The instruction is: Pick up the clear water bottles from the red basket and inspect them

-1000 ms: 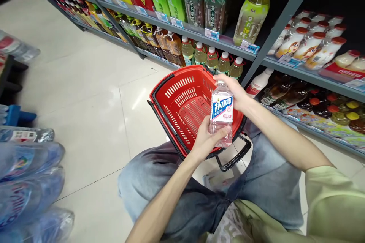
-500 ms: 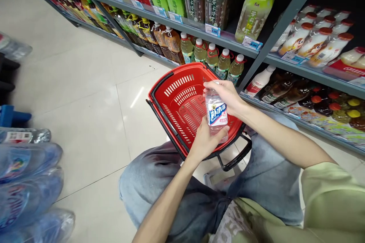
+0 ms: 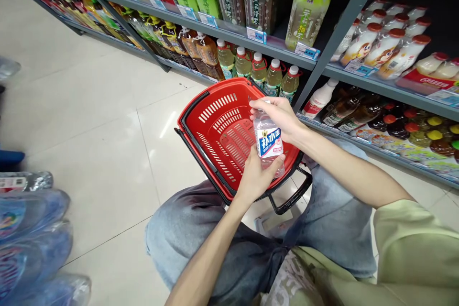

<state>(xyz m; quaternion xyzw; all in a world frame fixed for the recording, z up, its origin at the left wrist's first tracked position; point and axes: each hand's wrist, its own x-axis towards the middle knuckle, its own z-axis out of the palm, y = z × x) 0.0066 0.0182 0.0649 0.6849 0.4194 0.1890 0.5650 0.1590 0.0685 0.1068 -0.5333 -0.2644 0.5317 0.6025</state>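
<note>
A clear drink bottle (image 3: 268, 142) with a white, blue and pink label is held above a red shopping basket (image 3: 211, 96). My left hand (image 3: 256, 172) wraps round its lower part, with the thumb across the front below the label. My right hand (image 3: 281, 117) is closed around the top of the bottle, its fingers curled over the cap, which is mostly hidden. The basket stands between my knees and the shelf, with slotted walls and floor. Its black handle (image 3: 292, 196) sticks out on the near side.
A grey shelf (image 3: 229, 28) runs across the far side, holding several drink bottles, among them a green-labelled tea bottle (image 3: 310, 7) and white bottles with orange caps (image 3: 385, 50). Large wrapped water bottles (image 3: 32, 244) lie at the left. Pale tiled floor (image 3: 107, 119) stretches between.
The whole view has shifted slightly, so shelf and basket appear a little further left. Both hands keep their hold on the bottle, almost unchanged.
</note>
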